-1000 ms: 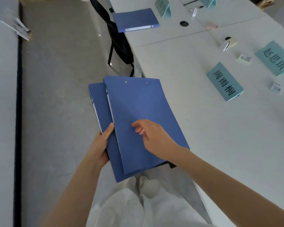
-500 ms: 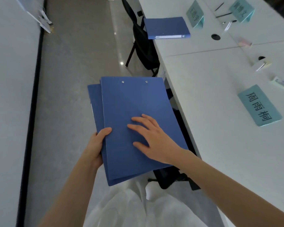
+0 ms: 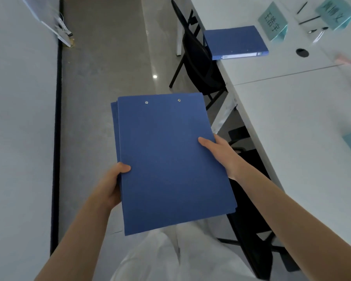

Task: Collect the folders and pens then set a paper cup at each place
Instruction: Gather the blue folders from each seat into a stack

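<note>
Between the two hands, a stack of blue folders (image 3: 170,159) is held over the floor beside the white worktop (image 3: 292,118). Left hand (image 3: 111,185) grips its left edge, right hand (image 3: 221,155) its right edge, fingers closed around it. Another blue folder (image 3: 235,41) lies ahead on the worktop, near a teal name card (image 3: 273,22).

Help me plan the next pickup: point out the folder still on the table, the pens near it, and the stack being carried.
Folder on the table (image 3: 234,40), head view: middle of its blue cover.
Pens (image 3: 309,19), head view: shaft of the dark pen.
Carried folder stack (image 3: 170,159), head view: middle of the top cover.
</note>
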Demonstrator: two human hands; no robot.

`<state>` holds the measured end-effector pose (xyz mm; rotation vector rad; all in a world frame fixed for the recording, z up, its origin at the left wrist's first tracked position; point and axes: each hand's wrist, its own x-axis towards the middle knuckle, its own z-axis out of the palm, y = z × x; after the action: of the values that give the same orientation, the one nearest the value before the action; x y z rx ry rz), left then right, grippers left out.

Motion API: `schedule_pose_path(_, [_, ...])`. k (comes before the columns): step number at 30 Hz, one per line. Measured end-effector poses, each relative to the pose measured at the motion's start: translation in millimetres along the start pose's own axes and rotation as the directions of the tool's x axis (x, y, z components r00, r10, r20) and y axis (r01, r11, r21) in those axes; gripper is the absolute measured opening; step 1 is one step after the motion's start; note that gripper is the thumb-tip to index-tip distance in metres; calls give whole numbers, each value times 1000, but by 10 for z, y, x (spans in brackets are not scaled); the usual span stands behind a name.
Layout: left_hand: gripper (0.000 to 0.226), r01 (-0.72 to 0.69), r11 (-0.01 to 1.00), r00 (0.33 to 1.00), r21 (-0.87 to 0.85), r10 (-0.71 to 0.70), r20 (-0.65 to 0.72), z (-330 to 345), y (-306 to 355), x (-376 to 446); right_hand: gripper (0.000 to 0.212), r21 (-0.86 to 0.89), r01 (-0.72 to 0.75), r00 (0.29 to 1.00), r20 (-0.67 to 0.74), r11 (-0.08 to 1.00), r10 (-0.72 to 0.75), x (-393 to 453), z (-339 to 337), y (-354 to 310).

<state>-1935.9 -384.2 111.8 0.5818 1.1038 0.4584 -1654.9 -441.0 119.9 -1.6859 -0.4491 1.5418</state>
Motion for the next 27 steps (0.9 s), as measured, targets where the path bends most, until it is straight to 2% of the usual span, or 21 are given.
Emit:
schedule_pose_path(3, [71,22,999,999,26,-23,36,-17,294,246,55,-20,59,997,-39,998,-60,251,70,-109])
schedule_pose_path(8, [65,69,992,997,108,-72,27,75,779,813,65,19,156,987,-48,988,-155,766,-4,-400])
schedule_pose_path(12, [44,54,991,999,122,-53,-6,289,1103,1219,64,-21,239,969,-58,971,-240,1177,-84,-729])
schedule_pose_path(16, [47,41,987,999,157,-35,-41,542,1571,1682,65,-128,297,949,-68,946,-307,1651,-172,-1253])
schedule_pose_path(21, [25,87,976,994,200,-73,-75,694,2166,2200,74,-241,278,947,-92,930,-307,2206,-185,-1728])
schedule_pose_path(27, [25,108,977,993,183,-96,-72,770,2819,2841,76,-242,252,942,-160,937,-295,2884,-113,-2187])
